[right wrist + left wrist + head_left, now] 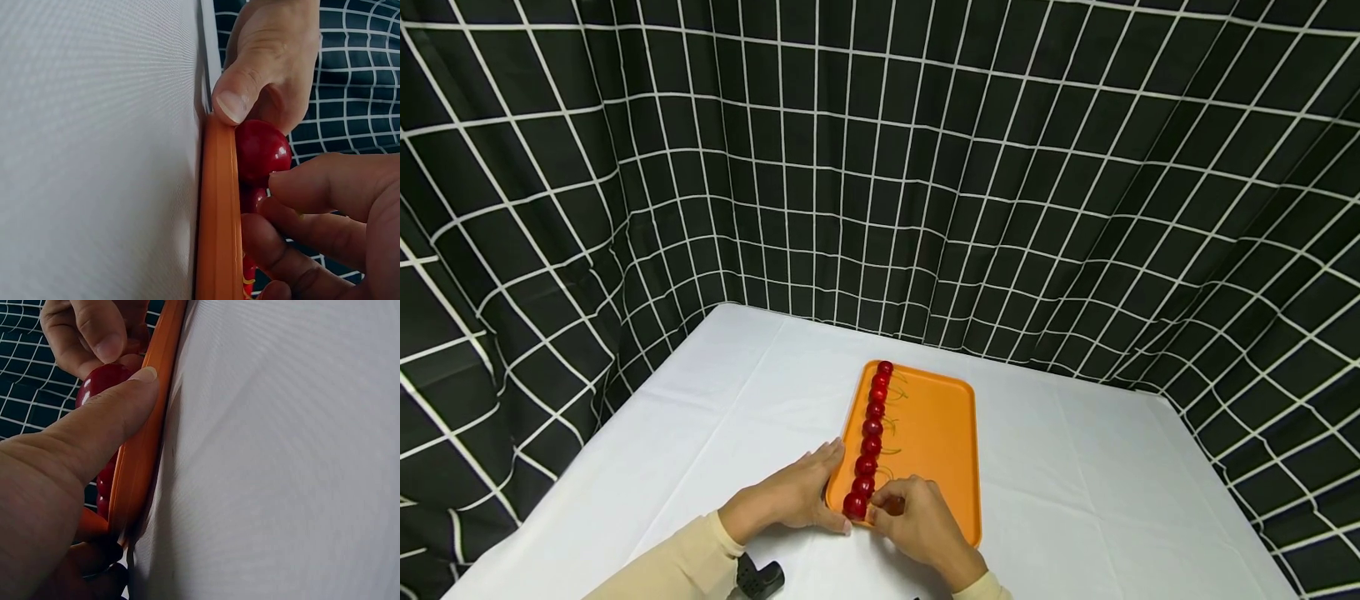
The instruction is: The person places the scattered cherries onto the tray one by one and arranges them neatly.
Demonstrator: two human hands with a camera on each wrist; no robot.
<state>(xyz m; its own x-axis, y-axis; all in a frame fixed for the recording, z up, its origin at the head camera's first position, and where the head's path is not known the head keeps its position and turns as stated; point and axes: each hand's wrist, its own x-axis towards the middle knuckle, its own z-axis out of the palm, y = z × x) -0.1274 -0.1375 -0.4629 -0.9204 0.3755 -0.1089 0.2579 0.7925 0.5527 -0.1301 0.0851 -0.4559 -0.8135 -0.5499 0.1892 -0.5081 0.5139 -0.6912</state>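
Note:
Several red cherries (872,427) form a row along the left side of an orange tray (936,442), most with green stems pointing right. My left hand (801,492) rests against the tray's near left corner. Its fingers lie straight along the left edge, and its thumb (119,415) stretches across the near rim. My right hand (917,517) pinches at the nearest cherry (262,150) from the right. The right thumb's tip touches that cherry's side, while the other fingers curl low beside the row. The stem of this cherry is hidden by the fingers.
A white cloth (1060,483) covers the table under the tray. Black curtains (910,167) with a white grid hang around the back and sides. Near the left sleeve lies a black device (763,581).

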